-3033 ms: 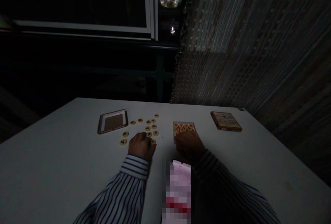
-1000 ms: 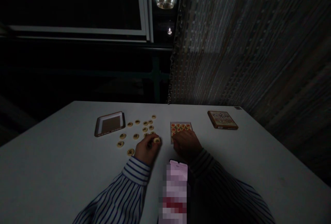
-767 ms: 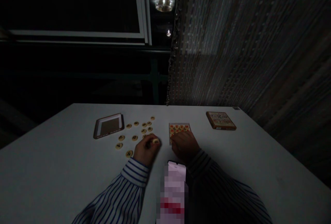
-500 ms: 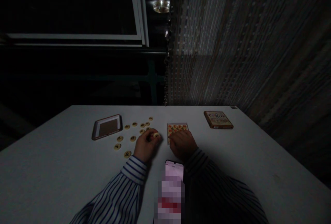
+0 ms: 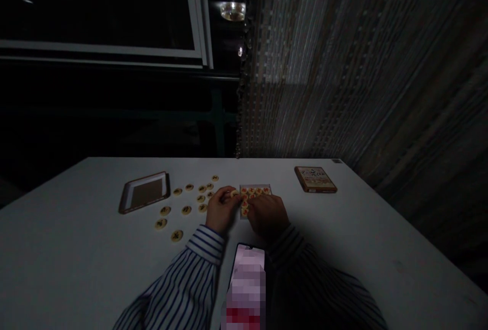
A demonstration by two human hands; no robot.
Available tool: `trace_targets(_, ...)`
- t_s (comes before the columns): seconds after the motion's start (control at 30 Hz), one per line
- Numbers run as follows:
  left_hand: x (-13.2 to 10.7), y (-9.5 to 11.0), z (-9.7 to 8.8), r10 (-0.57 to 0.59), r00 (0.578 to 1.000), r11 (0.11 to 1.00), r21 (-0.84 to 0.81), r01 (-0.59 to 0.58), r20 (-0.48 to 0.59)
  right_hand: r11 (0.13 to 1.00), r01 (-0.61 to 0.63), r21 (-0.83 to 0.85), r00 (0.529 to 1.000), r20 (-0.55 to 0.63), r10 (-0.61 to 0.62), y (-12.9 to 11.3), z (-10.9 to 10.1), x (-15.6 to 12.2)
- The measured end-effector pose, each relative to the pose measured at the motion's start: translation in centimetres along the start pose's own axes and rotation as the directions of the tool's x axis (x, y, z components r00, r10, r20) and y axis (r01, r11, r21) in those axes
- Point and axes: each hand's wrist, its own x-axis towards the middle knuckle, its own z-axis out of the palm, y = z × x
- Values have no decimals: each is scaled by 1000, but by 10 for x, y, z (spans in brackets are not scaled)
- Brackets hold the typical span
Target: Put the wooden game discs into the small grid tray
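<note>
My left hand (image 5: 222,210) is closed in a pinch around a round Chinese chess piece (image 5: 234,194), at the left edge of a shallow clear box (image 5: 271,188). Red-marked chess pieces (image 5: 245,204) lie in rows inside that box. My right hand (image 5: 269,215) rests over the box's right part with its fingers curled down; whatever lies under the fingertips is hidden. Several loose chess pieces with dark marks (image 5: 186,210) are scattered on the table left of my left hand.
On the white table (image 5: 95,259), a brown-rimmed open tray or lid (image 5: 166,186) lies at the left. A flat printed box (image 5: 315,179) sits at the back right. Between my forearms lies a lit phone (image 5: 247,269). A bead curtain (image 5: 305,91) hangs behind the table.
My left hand has moved right with the chess piece, up to the box's left edge. My right hand stays over the box. The whole view has shifted slightly.
</note>
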Motion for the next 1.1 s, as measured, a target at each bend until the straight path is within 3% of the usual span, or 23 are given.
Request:
trace_targets(0.23,-1,-17,-3,-50,999,991,-128,47,-21,1000,8,6,1000,23,-8,5,-2,1)
trace_targets(0.47,-1,-16,-4,-115,993,978,-177,110,-19,997,3,80,996,88,-10,13,-8,23)
trace_targets(0.73,2,-21,-4,-118,993,976,-187,114,-13,995,81,54,996,43,-83,20,11,19)
trace_targets(1.1,1,-22,-3,-142,990,961,-240,135,-12,994,84,73,996,3,-85,21,4,15)
